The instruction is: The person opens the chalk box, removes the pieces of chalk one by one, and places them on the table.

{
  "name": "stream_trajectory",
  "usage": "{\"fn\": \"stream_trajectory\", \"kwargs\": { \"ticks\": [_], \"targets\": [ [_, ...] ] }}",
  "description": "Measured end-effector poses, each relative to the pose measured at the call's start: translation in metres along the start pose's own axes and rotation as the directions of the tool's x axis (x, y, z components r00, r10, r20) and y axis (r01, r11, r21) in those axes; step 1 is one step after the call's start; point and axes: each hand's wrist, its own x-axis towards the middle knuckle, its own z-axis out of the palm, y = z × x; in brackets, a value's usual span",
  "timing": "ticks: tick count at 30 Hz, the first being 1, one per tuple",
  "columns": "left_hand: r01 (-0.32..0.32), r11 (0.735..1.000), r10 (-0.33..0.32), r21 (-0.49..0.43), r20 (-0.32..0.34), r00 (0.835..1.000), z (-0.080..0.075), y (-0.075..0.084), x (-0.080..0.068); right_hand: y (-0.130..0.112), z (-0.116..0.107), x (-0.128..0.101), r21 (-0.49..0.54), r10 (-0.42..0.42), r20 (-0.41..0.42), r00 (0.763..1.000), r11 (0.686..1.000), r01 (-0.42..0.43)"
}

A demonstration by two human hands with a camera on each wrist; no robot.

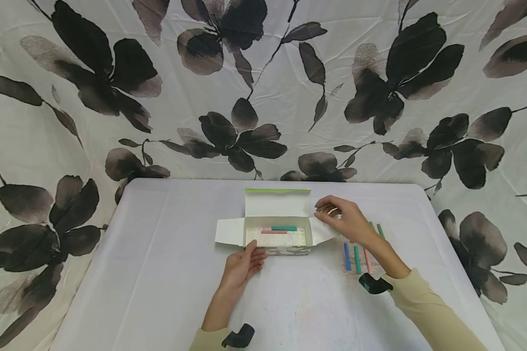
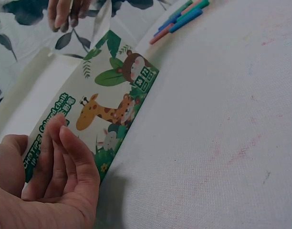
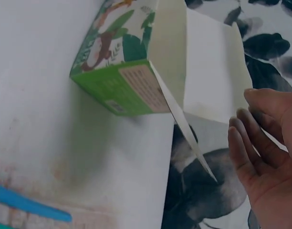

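Note:
An open chalk box printed with a giraffe lies at the table's middle, its lid standing up at the back and its side flaps spread. A green stick and a pink stick lie on top of the pale sticks inside. My left hand rests its straight fingers against the box's front left. My right hand hovers at the lid's right corner with relaxed fingers that hold nothing, just beside the lid's edge.
Several loose coloured chalk sticks lie right of the box, under my right forearm; a blue one shows in the right wrist view. The white tablecloth carries faint chalk smudges. A floral cloth hangs behind the table.

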Motion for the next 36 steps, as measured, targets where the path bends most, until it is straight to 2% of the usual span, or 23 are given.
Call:
{"fn": "stream_trajectory", "kwargs": {
  "ticks": [9, 13, 25, 31, 36],
  "targets": [
    [0.000, 1.000, 0.000, 0.003, 0.003, 1.000, -0.002, -0.001, 0.000, -0.004, 0.029, 0.012, 0.051, -0.074, 0.108, 0.991, 0.996, 0.069],
    [0.007, 1.000, -0.007, 0.001, 0.002, 1.000, -0.002, -0.002, 0.001, -0.003, 0.042, 0.017, 0.038, -0.113, 0.140, 0.984, 0.993, 0.108],
    [-0.003, 1.000, 0.003, -0.002, 0.021, 1.000, -0.003, -0.001, 0.001, -0.010, 0.071, 0.029, -0.002, -0.143, 0.276, 0.951, 0.989, 0.149],
    [-0.010, 1.000, 0.010, -0.006, 0.027, 1.000, -0.004, -0.003, 0.000, -0.010, 0.087, 0.033, -0.051, -0.192, 0.305, 0.933, 0.975, 0.218],
    [-0.013, 1.000, 0.013, -0.010, 0.032, 0.999, -0.004, -0.002, -0.001, -0.012, 0.100, 0.038, -0.137, -0.194, 0.341, 0.920, 0.958, 0.253]
  ]
}}
